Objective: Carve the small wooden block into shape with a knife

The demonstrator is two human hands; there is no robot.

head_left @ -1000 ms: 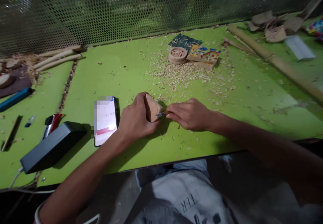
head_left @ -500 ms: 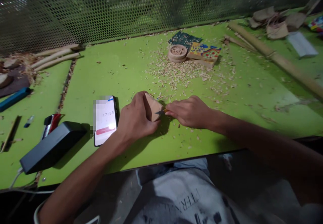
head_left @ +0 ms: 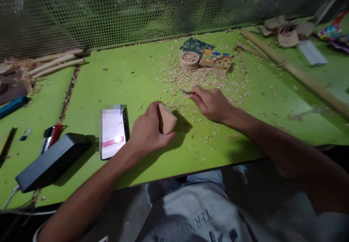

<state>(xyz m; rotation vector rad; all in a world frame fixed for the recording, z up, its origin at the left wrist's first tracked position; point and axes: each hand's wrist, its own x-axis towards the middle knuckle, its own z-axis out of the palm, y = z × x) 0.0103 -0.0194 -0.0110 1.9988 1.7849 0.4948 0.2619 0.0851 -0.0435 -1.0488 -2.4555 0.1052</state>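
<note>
My left hand (head_left: 148, 127) is closed around a pale wooden block (head_left: 167, 118) with cut facets, held on its side just above the green table. Up and to the right, my right hand (head_left: 209, 102) grips a small carving knife (head_left: 186, 92); its thin blade points left and its handle is mostly hidden in the fingers. Blade and block are apart. Beyond the knife, wood chips (head_left: 188, 77) lie scattered around a round wooden dish (head_left: 189, 60) that holds shavings. Beside the dish sits a painted wooden board (head_left: 217, 59).
A lit phone (head_left: 113, 133) lies left of my left hand, with a dark grey box (head_left: 51, 162) on a cable farther left. Cut sticks (head_left: 56, 64) lie at the back left. A long bamboo pole (head_left: 297, 71) crosses the right side. Perforated mesh (head_left: 141, 13) closes the back.
My right hand has lifted the knife off the wooden block and moved it up and to the right. The block stays in my left hand, turned slightly.
</note>
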